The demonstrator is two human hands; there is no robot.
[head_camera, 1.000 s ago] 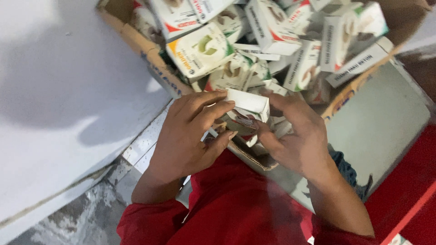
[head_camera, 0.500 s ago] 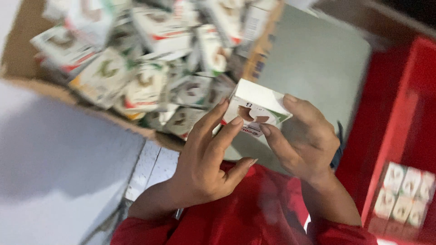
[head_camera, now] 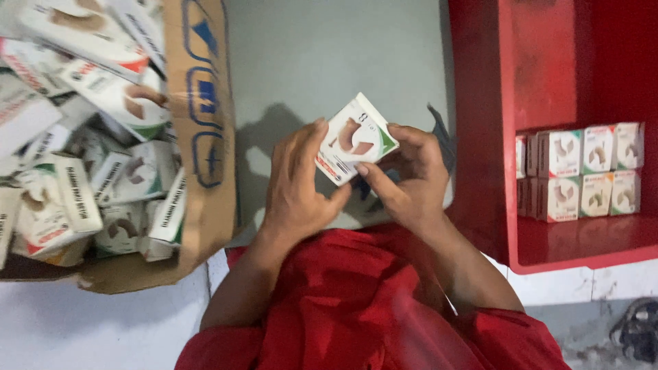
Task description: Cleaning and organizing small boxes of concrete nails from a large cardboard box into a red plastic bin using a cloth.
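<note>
Holding a small white carton (head_camera: 353, 139) between them, the fingers (head_camera: 312, 147) of the left hand (head_camera: 296, 185) are closed along its left edge, with the thumb tip pressing at the lower corner. The fingers (head_camera: 384, 181) of the right hand (head_camera: 409, 179) are curled on the other side; the thumb lies on the lower right edge and the remaining fingers go behind the carton, so both hands grip it at the same time. The carton is tilted, one corner pointing up, and its printed face is turned to the camera. It shows a brown picture, a green corner and a red stripe. It is lifted above the grey surface (head_camera: 322, 62), not lying on it, and its shadow falls on that surface to the left of the hands.

Below the hands, both forearms come out of red sleeves (head_camera: 356, 308), which fill the lower middle of the view.

To the left stands an open brown cardboard box (head_camera: 202, 137) with blue printing on its flap. It is full of similar white cartons (head_camera: 89, 171), lying in disorder, some flat and some on edge.

To the right there is a red shelf (head_camera: 576, 243). On it the same kind of cartons (head_camera: 582, 171) stand upright in two neat rows, one row on top of the other, touching each other. This shelf is well apart from the held carton.
</note>
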